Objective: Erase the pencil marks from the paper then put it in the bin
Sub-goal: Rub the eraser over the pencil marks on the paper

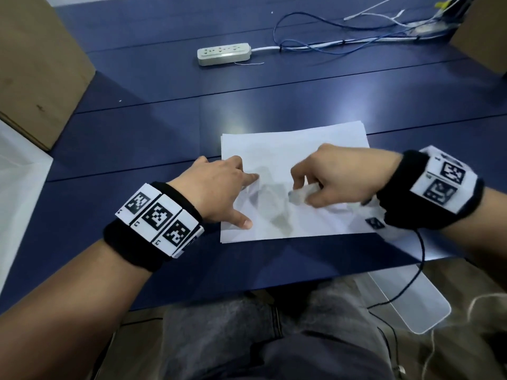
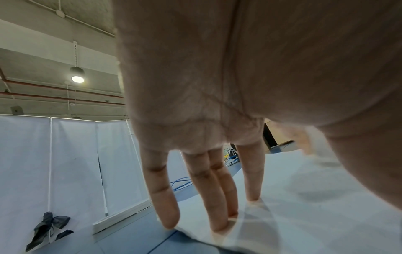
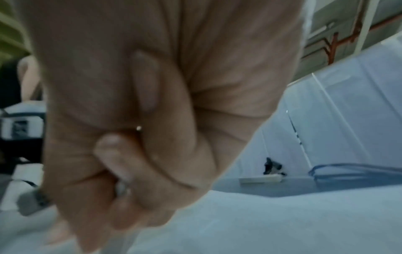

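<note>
A white sheet of paper lies on the blue table, creased in the middle. My left hand presses it flat at its left edge with straight, spread fingers. My right hand grips a whitish eraser with curled fingers, its tip down on the paper's middle. In the right wrist view the eraser sticks out blurred at lower left. I cannot make out any pencil marks.
A white power strip and blue cables lie at the back. Cardboard boxes flank the table at left and far right. A translucent white container sits below the table's near edge, by my lap.
</note>
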